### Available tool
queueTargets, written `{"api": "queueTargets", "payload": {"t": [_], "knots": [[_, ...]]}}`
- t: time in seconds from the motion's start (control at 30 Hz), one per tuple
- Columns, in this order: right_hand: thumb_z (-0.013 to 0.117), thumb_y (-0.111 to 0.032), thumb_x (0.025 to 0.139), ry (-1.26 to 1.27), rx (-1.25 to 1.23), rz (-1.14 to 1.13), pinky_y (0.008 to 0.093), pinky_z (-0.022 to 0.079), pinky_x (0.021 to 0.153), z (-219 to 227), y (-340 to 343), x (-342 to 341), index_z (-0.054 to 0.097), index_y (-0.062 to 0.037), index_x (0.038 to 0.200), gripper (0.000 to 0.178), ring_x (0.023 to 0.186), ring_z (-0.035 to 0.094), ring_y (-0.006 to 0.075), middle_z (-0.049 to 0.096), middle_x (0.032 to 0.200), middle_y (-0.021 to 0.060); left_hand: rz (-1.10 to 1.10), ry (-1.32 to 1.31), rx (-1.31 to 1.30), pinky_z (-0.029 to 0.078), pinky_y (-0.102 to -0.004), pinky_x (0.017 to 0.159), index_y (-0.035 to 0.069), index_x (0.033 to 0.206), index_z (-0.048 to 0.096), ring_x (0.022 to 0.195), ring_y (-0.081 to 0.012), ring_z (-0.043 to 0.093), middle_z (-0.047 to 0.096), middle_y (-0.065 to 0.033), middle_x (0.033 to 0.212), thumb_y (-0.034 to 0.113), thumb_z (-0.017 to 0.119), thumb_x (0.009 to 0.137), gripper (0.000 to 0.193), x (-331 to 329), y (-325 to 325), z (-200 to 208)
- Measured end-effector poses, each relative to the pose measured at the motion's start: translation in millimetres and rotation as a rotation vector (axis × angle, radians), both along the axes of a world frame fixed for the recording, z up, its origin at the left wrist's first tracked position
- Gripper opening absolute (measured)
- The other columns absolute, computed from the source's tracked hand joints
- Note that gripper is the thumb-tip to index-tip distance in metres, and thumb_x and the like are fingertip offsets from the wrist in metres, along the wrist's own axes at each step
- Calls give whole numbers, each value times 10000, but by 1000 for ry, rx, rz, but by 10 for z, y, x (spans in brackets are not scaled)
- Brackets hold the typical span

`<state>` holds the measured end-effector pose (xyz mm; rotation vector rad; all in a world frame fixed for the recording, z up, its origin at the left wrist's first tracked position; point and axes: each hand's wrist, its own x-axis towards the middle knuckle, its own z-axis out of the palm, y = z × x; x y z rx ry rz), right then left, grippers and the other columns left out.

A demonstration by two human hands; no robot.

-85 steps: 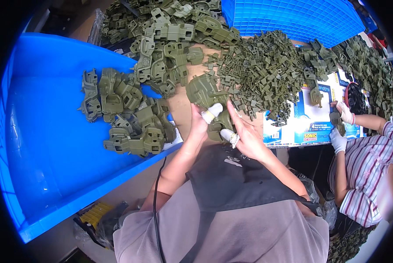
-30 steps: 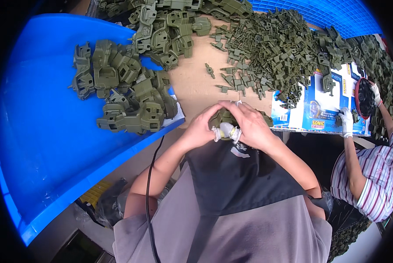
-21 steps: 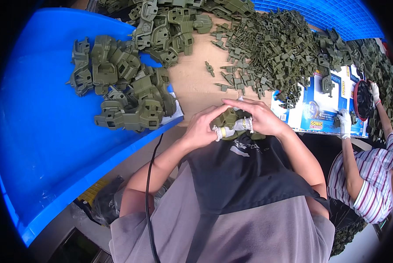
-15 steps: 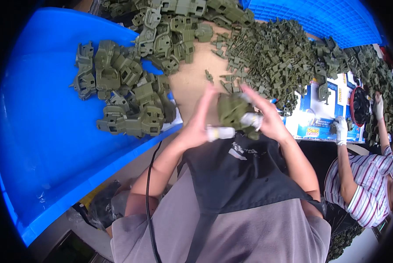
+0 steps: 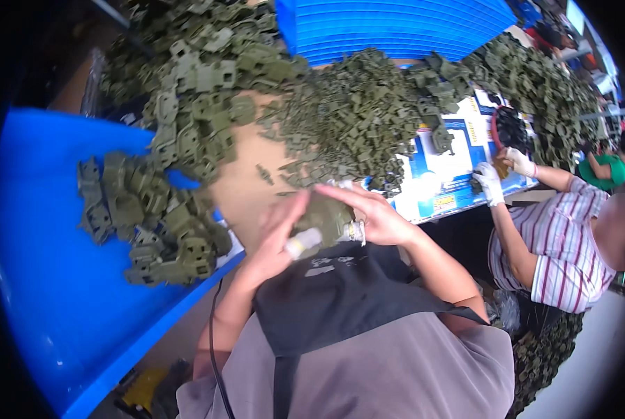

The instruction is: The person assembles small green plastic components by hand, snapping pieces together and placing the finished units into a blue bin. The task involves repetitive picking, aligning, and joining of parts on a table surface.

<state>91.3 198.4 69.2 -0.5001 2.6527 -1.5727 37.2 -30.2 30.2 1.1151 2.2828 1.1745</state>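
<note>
An olive-green molded plastic toy vehicle part (image 5: 324, 215) is clasped between my two hands, just above my black apron (image 5: 326, 293). My left hand (image 5: 274, 241) presses its left side, fingers smeared by motion and thumb wrapped in white tape. Against its right side and top lies my right hand (image 5: 378, 218), closed on it, with white wrapping on the thumb too. My fingers cover much of the part. Close beyond my hands, a small loose green piece (image 5: 264, 174) lies on the brown tabletop (image 5: 239, 185).
On the left, larger green vehicle bodies (image 5: 176, 255) rest in a blue bin (image 5: 54, 279). Small green parts (image 5: 354, 105) are heaped ahead, before a blue crate (image 5: 396, 28). At right, a co-worker's gloved hands (image 5: 490, 183) work near a red-rimmed bowl (image 5: 509, 129).
My left hand has come in against the green part, where it stood apart before. My view has swung, so the scene sits further left. The co-worker's hands have come together.
</note>
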Motion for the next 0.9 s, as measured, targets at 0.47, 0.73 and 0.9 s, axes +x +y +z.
{"api": "queueTargets", "payload": {"t": [0.47,0.73,0.9], "knots": [[722,-258,683,-138,-334,-413,322,384,945,-257,523,245,476,17,1215,647,1104,502,214,515,1186,108,153,-242,373,249,-376,1061,59,1408,210,1312,-243,279,263,-179,1414,216,778,635,972,-247,286,10],[636,-130,826,486,63,-1317,338,409,925,-863,3068,-433,440,9,1238,477,1066,510,241,486,1219,143,1129,501,-193,182,-534,1051,116,1420,160,1277,-429,229,281,-275,1328,101,780,603,1026,-1891,-289,-357],[516,55,673,468,753,-1106,424,319,962,-998,3548,-645,346,-155,1364,742,1087,434,388,471,1200,228,1472,420,-382,156,-555,1041,159,1410,179,1223,-365,339,416,-177,1271,174,759,642,962,-2549,-358,-502]]}}
